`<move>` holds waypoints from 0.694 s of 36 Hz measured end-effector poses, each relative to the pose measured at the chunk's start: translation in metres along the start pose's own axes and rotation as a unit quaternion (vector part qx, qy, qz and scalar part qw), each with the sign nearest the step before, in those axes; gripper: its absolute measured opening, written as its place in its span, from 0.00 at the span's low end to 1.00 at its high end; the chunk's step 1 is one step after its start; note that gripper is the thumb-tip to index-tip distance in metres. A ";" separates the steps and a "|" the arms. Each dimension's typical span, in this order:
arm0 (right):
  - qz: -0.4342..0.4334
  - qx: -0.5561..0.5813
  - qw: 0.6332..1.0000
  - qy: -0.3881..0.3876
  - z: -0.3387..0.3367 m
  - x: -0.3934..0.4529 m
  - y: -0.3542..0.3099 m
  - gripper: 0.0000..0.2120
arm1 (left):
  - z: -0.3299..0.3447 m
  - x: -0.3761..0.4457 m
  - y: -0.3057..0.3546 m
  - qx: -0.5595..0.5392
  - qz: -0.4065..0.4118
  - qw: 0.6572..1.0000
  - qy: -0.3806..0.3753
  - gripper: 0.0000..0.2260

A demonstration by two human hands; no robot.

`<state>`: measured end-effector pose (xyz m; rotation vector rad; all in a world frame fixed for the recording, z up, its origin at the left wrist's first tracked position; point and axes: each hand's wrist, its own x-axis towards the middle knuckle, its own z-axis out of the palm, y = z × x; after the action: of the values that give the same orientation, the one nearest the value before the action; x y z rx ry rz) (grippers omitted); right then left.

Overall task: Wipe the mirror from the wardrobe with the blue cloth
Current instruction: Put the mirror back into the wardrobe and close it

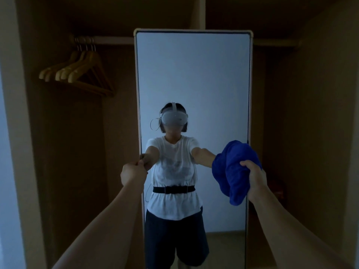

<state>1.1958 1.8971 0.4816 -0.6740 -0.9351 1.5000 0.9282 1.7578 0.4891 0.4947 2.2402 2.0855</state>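
A tall mirror [194, 74] with a pale frame stands upright inside the open wardrobe, in the middle of the view. My left hand [133, 172] grips the mirror's left frame edge at about mid height. My right hand [255, 178] clutches a bunched blue cloth [234, 171], which lies against the glass near the mirror's right edge. The glass reflects a person in a white shirt and dark shorts with both arms stretched forward.
Several wooden hangers [77, 71] hang from a rail [108, 40] in the upper left of the wardrobe. Dark wardrobe walls close in on both sides, with a central divider [200, 12] above the mirror. A pale door edge [11, 133] runs down the left.
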 end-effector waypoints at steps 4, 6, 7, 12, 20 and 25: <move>-0.003 -0.001 1.000 0.005 0.002 0.007 0.004 0.17 | 0.005 0.007 -0.002 0.029 -0.004 1.000 0.008 0.14; -0.006 0.005 1.000 0.011 0.002 0.010 0.007 0.16 | 0.006 0.009 -0.003 0.060 0.009 0.998 0.015 0.15; -0.007 0.005 1.000 0.015 0.002 0.011 0.008 0.17 | 0.007 0.008 -0.004 0.079 0.016 0.997 0.020 0.16; -0.008 0.009 1.000 0.017 0.003 0.009 0.008 0.18 | 0.009 0.001 0.000 0.132 0.020 0.990 0.037 0.16; -0.023 -0.015 0.999 0.019 -0.003 0.003 0.011 0.14 | 0.011 -0.008 0.006 0.085 0.004 0.996 -0.030 0.23; -0.021 -0.032 0.999 0.014 -0.010 -0.004 0.008 0.11 | 0.006 -0.018 0.002 0.034 0.004 0.998 -0.058 0.19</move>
<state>1.2007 1.8950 0.4688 -0.7151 -0.9731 1.4243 0.9469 1.7586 0.4869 0.6133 2.2538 1.9360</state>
